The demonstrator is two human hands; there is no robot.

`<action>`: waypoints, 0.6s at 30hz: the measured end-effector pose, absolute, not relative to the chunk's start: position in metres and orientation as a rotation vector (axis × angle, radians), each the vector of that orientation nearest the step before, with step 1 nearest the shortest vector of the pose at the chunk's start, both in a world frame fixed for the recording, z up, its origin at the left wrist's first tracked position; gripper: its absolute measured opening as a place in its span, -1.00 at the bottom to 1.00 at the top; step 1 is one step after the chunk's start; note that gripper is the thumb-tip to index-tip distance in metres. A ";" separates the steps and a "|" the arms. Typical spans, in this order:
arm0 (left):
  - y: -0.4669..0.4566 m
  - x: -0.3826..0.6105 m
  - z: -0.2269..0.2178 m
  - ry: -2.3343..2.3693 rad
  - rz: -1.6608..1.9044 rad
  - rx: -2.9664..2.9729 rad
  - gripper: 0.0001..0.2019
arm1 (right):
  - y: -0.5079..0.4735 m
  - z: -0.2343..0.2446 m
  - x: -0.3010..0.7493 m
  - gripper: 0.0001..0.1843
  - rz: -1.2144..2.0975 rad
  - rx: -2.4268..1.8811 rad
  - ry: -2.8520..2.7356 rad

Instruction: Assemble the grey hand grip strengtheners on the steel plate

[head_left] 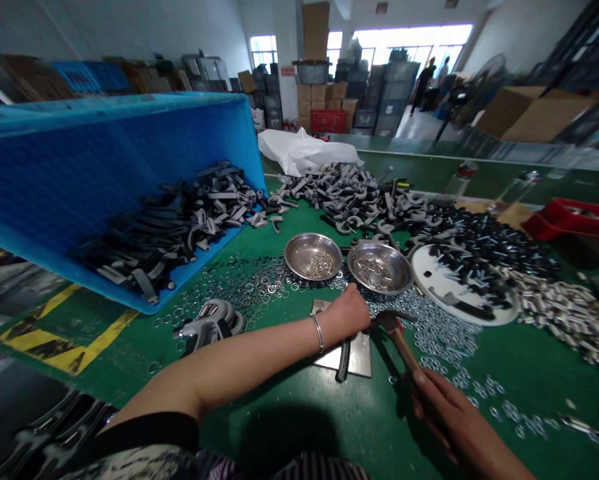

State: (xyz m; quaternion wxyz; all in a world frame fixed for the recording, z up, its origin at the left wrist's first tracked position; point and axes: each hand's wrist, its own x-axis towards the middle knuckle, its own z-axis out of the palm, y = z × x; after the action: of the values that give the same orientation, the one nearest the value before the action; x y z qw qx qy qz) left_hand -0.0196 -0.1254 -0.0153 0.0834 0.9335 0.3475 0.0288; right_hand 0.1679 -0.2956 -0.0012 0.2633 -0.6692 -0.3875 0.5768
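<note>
My left hand (352, 312) is closed over a flat metal plate (362, 360) on the green table, just in front of two steel bowls. Its fingertips face away from me, so what they hold is hidden. From under my left wrist a black-and-grey handle piece (344, 363) sticks out over the plate. In my right hand (442, 407) is a hammer (403, 343) by its wooden handle, its dark head close to my left hand. The left steel bowl (294, 257) holds small rings; the right steel bowl (404, 272) holds small metal pins or screws.
A blue crate (104, 160) on its side spills grey and black handle pieces (214, 207). Behind the bowls lies another heap of parts (354, 193). At right are a white lid (424, 267) with black-headed screws, loose nuts (439, 333), metal sleeves (564, 313) and a red bin (574, 220).
</note>
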 end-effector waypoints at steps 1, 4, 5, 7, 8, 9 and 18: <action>-0.126 -0.021 -0.017 1.031 0.093 2.825 -0.82 | -0.296 -0.002 0.167 -0.49 1.568 -1.798 -1.033; -0.127 -0.034 -0.021 1.104 0.151 2.857 -0.82 | -0.298 -0.005 0.167 -0.50 1.614 -1.758 -1.028; -0.128 -0.041 -0.022 1.146 0.170 2.827 -0.82 | -0.298 -0.005 0.168 -0.49 1.621 -1.752 -1.037; -0.130 -0.054 -0.023 1.202 0.183 2.780 -0.82 | -0.297 -0.006 0.170 -0.48 1.614 -1.757 -1.062; -0.131 -0.061 -0.023 1.239 0.206 2.744 -0.80 | -0.297 -0.006 0.172 -0.46 1.606 -1.770 -1.077; -0.133 -0.068 -0.024 1.289 0.249 2.686 -0.76 | -0.295 -0.006 0.174 -0.45 1.592 -1.790 -1.095; -0.198 -0.099 -0.016 1.641 0.273 2.452 -0.73 | -0.254 0.021 0.183 -0.50 1.259 -1.853 -1.638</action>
State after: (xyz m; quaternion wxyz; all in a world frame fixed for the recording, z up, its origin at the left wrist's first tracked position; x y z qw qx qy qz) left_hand -0.0986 -0.1978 -0.0161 0.0893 0.8242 0.5516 0.0918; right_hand 0.1829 -0.2538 0.0208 0.1824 -0.6565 -0.5804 0.4460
